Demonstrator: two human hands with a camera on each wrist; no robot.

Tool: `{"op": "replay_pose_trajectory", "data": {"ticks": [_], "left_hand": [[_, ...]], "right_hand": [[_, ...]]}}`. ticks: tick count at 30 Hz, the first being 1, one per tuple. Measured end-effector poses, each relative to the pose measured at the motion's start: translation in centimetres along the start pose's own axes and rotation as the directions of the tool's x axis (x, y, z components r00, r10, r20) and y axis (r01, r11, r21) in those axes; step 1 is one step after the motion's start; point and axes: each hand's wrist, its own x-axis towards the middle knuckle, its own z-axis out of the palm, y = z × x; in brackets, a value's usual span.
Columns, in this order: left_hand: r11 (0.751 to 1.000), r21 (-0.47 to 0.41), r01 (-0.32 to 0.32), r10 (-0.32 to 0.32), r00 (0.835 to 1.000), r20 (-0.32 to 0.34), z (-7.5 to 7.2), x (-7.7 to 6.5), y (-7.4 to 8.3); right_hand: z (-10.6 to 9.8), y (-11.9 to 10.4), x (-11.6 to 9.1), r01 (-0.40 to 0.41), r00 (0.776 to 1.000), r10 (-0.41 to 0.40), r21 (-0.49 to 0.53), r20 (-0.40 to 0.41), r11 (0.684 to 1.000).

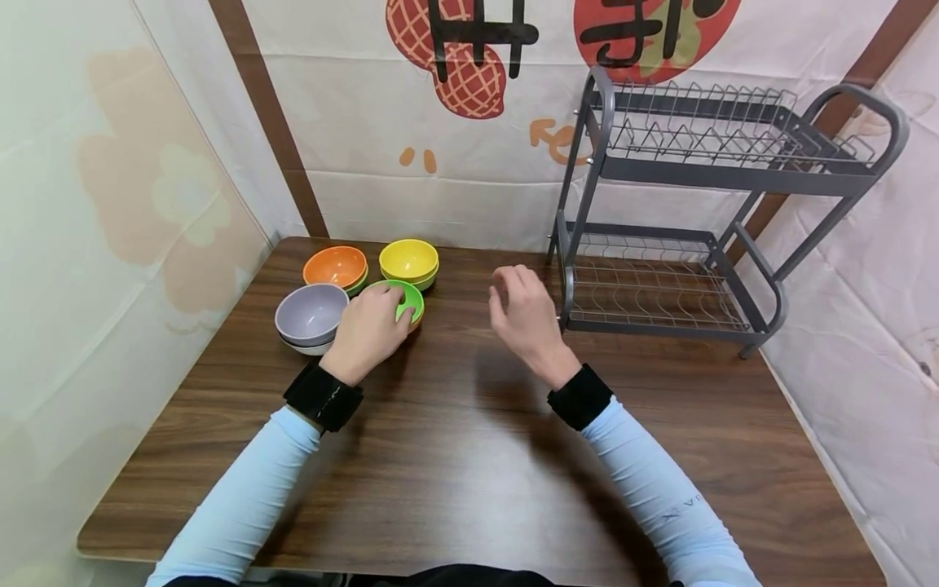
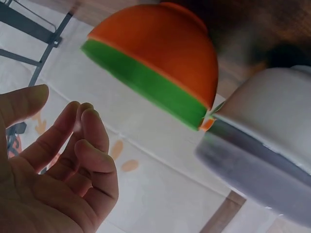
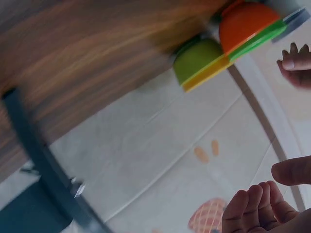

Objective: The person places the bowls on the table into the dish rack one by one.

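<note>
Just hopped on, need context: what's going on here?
A person's left hand hovers by a green bowl nested in an orange bowl. The right hand hangs above the table, just left of the two-tier dish rack. Neither holds anything. Three more two-bowl stacks stand close by, topped by orange, yellow and greyish-purple bowls.

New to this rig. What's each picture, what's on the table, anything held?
No machine: just a person's bare left hand and right hand. The wide picture is from a head camera; the other two are from left and right wrist cameras, so everything looks tipped. On the table stand a two-tier rack and four stacks, topped by an orange bowl, yellow bowl, purple bowl and green bowl. The left hand hovers above the green bowl; the right is near the rack. Neither holds anything.
</note>
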Motion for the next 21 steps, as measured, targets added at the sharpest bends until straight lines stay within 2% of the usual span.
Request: {"op": "replay_pose_trajectory", "data": {"ticks": [7, 12, 16, 21], "left_hand": [[0.999, 0.006, -0.038, 0.038, 0.999, -0.014, 0.6, -1.6, -0.4], [0.999, 0.006, -0.033, 0.033, 0.999, -0.002, 0.8, -2.6, -1.0], [0.999, 0.010, -0.038, 0.038, 0.999, 0.016, 1.0, -2.7, -1.4], [0.996, 0.026, -0.081, 0.080, 0.997, 0.015, 1.3, -2.5, -1.8]], "right_hand": [[1.9, -1.4, -0.5, 0.044, 0.997, -0.045, 0.014, 0.069, 0.999], [2.7, -1.8, -0.6, 0.080, 0.990, -0.079, -0.002, 0.113, 0.997], [3.3, -1.8, -0.8, 0.088, 0.987, -0.086, -0.013, 0.139, 0.996], [3.9, -1.9, -1.1, 0.094, 0.983, -0.092, -0.006, 0.158, 0.996]]}}
